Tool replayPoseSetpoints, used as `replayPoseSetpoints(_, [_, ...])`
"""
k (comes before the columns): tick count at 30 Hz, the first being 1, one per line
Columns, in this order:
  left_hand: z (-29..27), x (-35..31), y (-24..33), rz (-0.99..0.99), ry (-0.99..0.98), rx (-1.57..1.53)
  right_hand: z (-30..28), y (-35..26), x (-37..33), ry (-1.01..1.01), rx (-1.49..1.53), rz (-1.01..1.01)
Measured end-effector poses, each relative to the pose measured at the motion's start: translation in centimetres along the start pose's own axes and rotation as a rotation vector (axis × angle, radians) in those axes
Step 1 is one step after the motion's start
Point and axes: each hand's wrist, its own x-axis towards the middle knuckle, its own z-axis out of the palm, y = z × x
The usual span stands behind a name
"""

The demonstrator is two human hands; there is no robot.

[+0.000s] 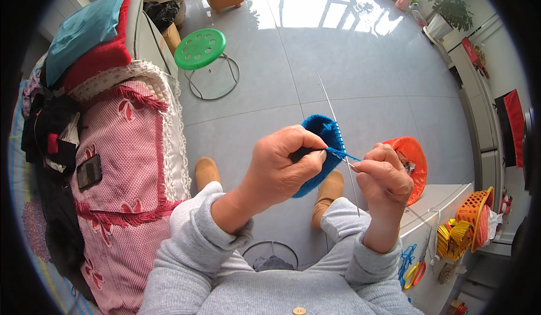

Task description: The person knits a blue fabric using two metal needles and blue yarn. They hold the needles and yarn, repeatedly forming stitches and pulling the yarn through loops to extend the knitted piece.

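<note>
A blue knitted piece (316, 124) hangs in front of me, with stitches lined along a long thin knitting needle (326, 96) that runs slantwise between my hands. My left hand (284, 163) has thumb and forefinger pinched on blue yarn at the edge of the piece and covers part of it. A short stretch of blue yarn (341, 154) runs from there to my right hand (386, 177), whose fingertips are closed on it. Near the right fingertips shows the tip of something thin, too small to make out. The needle's lower end points down beside my right hand.
At left, a seat with a pink cover (121, 157) bears a phone (89, 172) and cushions. A green stool (200, 48) stands ahead. At right are an orange bag-like container (418, 171), a white table (445, 194), scissors (415, 274), loose blue yarn (406, 258) and an orange basket (474, 207).
</note>
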Motion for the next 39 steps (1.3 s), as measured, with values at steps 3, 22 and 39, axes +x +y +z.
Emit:
replayPoseSetpoints(3, [-0.4,0.0,0.3,-0.143,-0.083,-0.178,-0.5,0.0,-0.1,0.018,0.196,0.150])
replayPoseSetpoints(22, [-0.5,-0.1,-0.2,-0.331,-0.176,-0.516,-0.5,1.7,-0.5,-0.001,1.025,0.567])
replayPoseSetpoints(39, [-0.8,0.0,-0.4,-0.394,-0.189,-0.609,0.3,2.5,-1.0,-0.015,1.115,0.596])
